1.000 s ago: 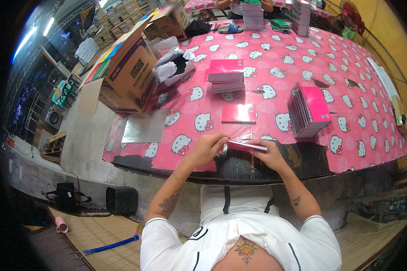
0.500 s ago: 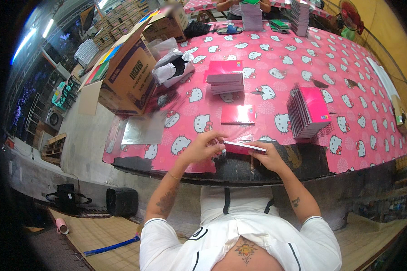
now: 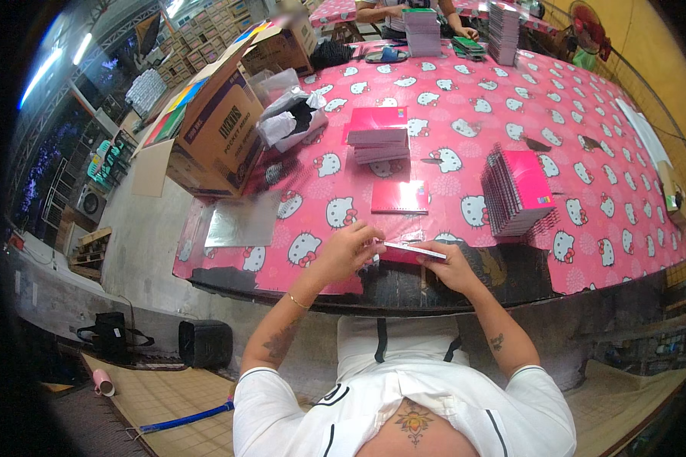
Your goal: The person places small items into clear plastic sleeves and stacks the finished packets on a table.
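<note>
A thin pink notebook [image 3: 413,251] is held up over the near edge of the table [image 3: 522,266].
The right hand [image 3: 451,264] pinches its right end between thumb and fingers; the left hand [image 3: 354,250] has curled fingers at the other end, and from here I cannot tell if they grip. Just beyond, a closed notebook [image 3: 399,197] lies flat on the pink cloth [image 3: 625,179]; a spiral-bound stack [image 3: 514,194] stands to the right.

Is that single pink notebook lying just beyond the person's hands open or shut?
Shut. The pink notebook lies flat on the tablecloth with one glossy cover facing up, and no inside pages show.
</note>
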Demonstrator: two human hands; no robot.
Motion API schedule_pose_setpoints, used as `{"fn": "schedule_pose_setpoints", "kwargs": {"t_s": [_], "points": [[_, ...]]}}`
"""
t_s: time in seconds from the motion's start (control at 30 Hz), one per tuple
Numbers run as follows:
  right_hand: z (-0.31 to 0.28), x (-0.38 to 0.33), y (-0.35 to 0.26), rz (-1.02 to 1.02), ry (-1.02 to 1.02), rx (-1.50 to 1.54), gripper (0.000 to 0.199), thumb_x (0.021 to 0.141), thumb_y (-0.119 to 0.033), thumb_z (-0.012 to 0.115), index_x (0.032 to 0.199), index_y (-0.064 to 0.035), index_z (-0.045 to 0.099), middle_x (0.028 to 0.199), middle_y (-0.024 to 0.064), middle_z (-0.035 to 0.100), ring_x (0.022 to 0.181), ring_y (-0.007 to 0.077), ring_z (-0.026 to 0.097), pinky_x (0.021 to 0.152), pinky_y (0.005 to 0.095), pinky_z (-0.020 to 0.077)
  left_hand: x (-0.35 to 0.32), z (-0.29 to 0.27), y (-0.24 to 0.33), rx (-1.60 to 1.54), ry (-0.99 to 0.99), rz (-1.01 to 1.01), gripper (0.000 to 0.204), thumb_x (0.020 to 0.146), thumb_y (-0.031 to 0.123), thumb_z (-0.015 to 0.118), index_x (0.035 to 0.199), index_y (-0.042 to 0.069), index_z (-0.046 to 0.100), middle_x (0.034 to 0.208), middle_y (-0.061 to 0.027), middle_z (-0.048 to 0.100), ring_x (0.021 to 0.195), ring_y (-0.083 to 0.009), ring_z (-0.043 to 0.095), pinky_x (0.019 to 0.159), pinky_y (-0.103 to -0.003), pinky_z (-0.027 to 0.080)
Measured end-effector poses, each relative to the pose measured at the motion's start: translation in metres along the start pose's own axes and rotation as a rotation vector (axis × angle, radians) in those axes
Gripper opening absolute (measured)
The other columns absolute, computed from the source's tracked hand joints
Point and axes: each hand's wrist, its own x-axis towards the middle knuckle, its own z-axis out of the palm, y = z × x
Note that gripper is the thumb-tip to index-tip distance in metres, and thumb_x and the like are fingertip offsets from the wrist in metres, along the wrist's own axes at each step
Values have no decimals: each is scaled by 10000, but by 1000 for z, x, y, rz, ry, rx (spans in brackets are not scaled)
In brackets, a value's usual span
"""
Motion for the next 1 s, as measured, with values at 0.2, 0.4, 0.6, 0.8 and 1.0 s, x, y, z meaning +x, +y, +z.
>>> {"fn": "schedule_pose_setpoints", "kwargs": {"t_s": [0.2, 0.4, 0.6, 0.8, 1.0], "points": [[0, -1, -10, 42, -51, 20, 301, 903, -57, 667, 1204, -68, 672, 946, 52, 709, 842, 70, 582, 774, 242, 473, -5, 5, -12, 337, 50, 157, 247, 856, 271, 716, 1012, 88, 660, 917, -89, 577, 793, -269, 597, 686, -372, 478], [12, -3, -35, -42, -23, -47, 345, 891, 13, 625, 1220, -85, 663, 870, 72, 702, 721, 86, 570, 674, 257, 484, -6, 4, 20, 712, 333, 305, 239, 862, 298, 698, 958, 85, 645, 903, -80, 597, 825, -253, 610, 683, -388, 466], [12, 2, -41, -16, -19, -7, 327, 896, -28, 652, 1219, -77, 662, 812, 66, 670, 695, 64, 532, 660, 252, 467, -22, 7, 8, 138, 157, -169, 323, 856, 375, 692, 1032, 110, 636, 990, -79, 599, 992, -280, 569, 776, -432, 466], [13, -3, -57, 151, 73, 179, 308, 901, -80, 681, 1207, -53, 668, 858, 25, 675, 755, 62, 548, 700, 237, 470, -30, 43, 33, 784, 468, 75, 725, 930, 536, 529, 1422, 13, 435, 1463, -212, 416, 1357, -420, 383, 1127, -578, 205], [12, -6, -48, 146, 63, 201, 288, 909, -80, 676, 1192, -26, 666, 940, 13, 683, 859, 70, 581, 769, 246, 480, -30, 34, 19, 573, 471, 62, 503, 969, 366, 559, 1338, 26, 520, 1424, -201, 474, 1247, -379, 495, 1147, -560, 156]]}}
